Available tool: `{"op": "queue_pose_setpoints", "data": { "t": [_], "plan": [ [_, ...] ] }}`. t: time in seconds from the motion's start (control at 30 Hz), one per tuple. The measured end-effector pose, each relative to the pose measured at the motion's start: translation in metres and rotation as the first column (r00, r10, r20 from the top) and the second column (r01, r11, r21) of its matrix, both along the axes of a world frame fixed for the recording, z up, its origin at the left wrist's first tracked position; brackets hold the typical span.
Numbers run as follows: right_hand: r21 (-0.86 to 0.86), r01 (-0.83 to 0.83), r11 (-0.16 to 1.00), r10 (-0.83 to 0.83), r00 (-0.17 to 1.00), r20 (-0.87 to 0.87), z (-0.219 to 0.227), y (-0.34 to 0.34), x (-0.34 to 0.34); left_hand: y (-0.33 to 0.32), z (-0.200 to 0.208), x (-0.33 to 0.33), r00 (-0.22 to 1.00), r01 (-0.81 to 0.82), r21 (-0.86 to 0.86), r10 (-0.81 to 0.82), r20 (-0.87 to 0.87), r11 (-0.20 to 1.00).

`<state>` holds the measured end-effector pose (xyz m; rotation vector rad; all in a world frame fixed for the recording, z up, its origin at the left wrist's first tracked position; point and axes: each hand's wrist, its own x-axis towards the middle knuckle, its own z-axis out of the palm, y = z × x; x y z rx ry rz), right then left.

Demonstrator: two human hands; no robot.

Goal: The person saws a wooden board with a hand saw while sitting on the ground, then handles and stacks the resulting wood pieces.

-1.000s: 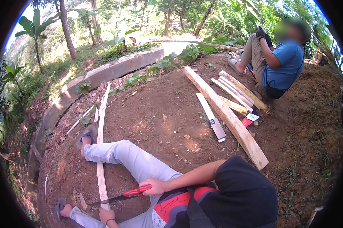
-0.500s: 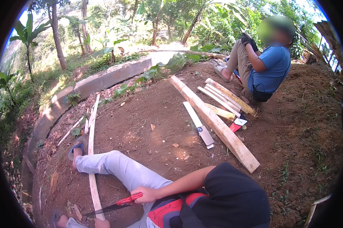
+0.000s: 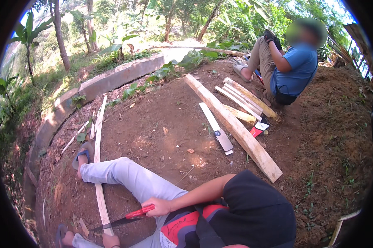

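My right hand (image 3: 157, 206) is closed round the red handle of a handsaw (image 3: 140, 211). The saw's dark blade lies across a long, narrow wooden strip (image 3: 100, 198), close to the strip's near end. Beside the blade, my left hand (image 3: 111, 240) grips that end of the strip, partly cut off by the lower edge of the view. Farther along, the strip runs past my bent leg (image 3: 128, 175) and my sandalled foot (image 3: 84, 156). Whether the teeth sit in a cut cannot be made out.
A thick beam (image 3: 236, 130) lies on the brown soil, with several shorter wood pieces (image 3: 248, 99) beyond it. A phone (image 3: 223, 139) rests on a pale strip. Nearby is a red-and-white object (image 3: 258, 129). A gloved co-worker (image 3: 296, 72) sits far right. A low concrete wall (image 3: 112, 80) curves left.
The whole view has shifted slightly, so my hands, the saw and the strip appear a little higher. My grips look the same, and the blade still crosses the strip.
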<state>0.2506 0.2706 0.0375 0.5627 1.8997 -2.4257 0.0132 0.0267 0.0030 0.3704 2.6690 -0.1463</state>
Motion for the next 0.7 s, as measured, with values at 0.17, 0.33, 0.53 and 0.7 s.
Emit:
{"op": "queue_pose_setpoints", "data": {
  "t": [0.17,0.33,0.53,0.7],
  "plan": [
    [-0.039,0.019,0.999,-0.019,1.000,0.013,0.007,0.000,-0.001,-0.004,-0.007,-0.003,1.000,0.002,0.009,-0.002,-0.007,1.000],
    [-0.043,0.010,0.999,-0.009,1.000,0.019,0.006,0.002,-0.002,0.000,0.002,0.000,1.000,-0.014,0.002,0.014,-0.008,1.000],
    [-0.020,-0.002,1.000,0.003,0.999,0.032,0.005,0.004,-0.002,0.002,0.005,-0.001,1.000,-0.016,0.002,0.016,0.013,1.000],
    [-0.039,0.011,0.999,-0.009,1.000,0.030,0.000,0.000,-0.004,-0.002,0.001,-0.003,0.999,-0.040,0.012,0.040,0.018,0.999]
  ]
}}
